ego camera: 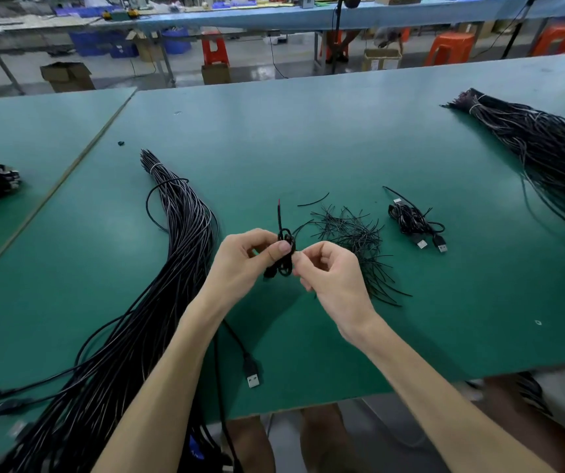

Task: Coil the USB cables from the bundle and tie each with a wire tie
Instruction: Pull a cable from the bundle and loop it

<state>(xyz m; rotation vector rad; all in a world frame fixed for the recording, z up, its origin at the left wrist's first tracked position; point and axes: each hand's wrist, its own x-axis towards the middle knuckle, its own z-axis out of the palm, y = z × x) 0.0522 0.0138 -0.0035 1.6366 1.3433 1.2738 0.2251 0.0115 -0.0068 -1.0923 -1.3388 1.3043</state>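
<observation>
Two hands [240, 264] [332, 274], seemingly one coiled cable [286, 245]

Just one view here — head-mounted wide-angle, looking forward and down over the near edge of the green surface [308, 138], pretty close in, with the blue surface [274, 20] way off up top.

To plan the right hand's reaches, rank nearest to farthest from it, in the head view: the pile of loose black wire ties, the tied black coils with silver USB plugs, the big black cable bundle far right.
From the right hand:
1. Pile of loose black wire ties, just beyond its fingers.
2. Tied black coils, farther right.
3. Big black cable bundle, table's far right.
</observation>
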